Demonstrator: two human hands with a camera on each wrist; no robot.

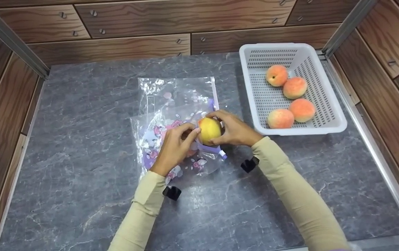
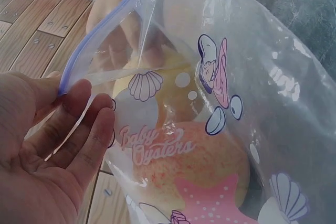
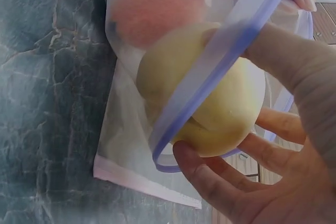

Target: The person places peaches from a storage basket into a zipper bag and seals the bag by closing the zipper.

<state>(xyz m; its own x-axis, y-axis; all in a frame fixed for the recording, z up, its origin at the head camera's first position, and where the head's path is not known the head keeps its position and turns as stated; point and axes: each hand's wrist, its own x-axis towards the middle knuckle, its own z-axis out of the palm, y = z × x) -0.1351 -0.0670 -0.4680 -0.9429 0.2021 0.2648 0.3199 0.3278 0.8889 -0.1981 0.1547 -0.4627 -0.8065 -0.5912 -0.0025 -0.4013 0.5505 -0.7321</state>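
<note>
My right hand (image 1: 236, 129) grips a yellow peach (image 1: 210, 131) at the mouth of a printed clear zip bag (image 1: 202, 167). Part of that peach (image 3: 226, 108) is within the bag's purple zip edge (image 3: 220, 61), and part sticks out. With thumb and fingers, my left hand (image 1: 176, 144) pinches the zip edge (image 2: 79, 59) on the opposite side, so the mouth stands apart. Through the film a pink-orange peach (image 2: 194, 161) shows inside the bag, below the yellow one. Cartoon prints and the left hand partly cover the bag's contents in the head view.
Beneath the printed bag lies another clear zip bag (image 1: 157, 89), flat on the grey marbled table (image 1: 81, 139). At the right stands a white perforated basket (image 1: 246, 80) holding several peaches (image 1: 295, 88). Wood-patterned walls (image 1: 133, 21) enclose the table.
</note>
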